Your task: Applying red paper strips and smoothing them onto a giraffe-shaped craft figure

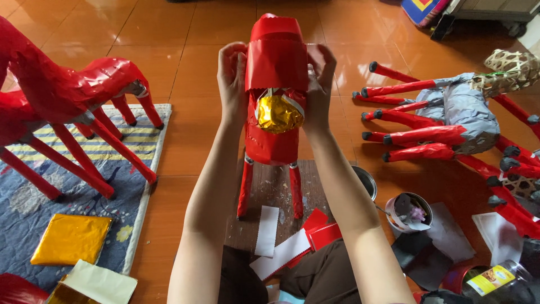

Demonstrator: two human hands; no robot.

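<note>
Orange floor tiles (185,67) are taking up most of the view, glossy and catching the light, with a blue patterned mat (34,208) lying off to one side under a finished red paper animal (62,95). Right in the middle a red figure (275,95) is standing upright on two thin red legs on a dark board (275,191), and both hands are pressing against it: the left hand (232,79) is lying flat along one side, fingers stretched up, and the right hand (320,79) is doing the same on the other side, thumb tucked near the edge of a red paper sheet (277,56) that is wrapping the upper part. Neither hand is closed into a fist; both are open-palmed and clamping the sheet to the body. Just under that sheet a crumpled gold foil patch (279,112) is sitting between the wrists. Looks to me like the wrapping step is under way, smoothing the sheet down, and I'd guess the next move needs even pressure on both sides so the paper isn't creasing or sliding. White and red paper strips (287,242) are lying on the board by the legs, a small pot (409,211) is sitting nearby on the floor, and half-covered frames (450,118) are piling up beyond it. Gold foil (70,239) is resting on the mat.
</note>
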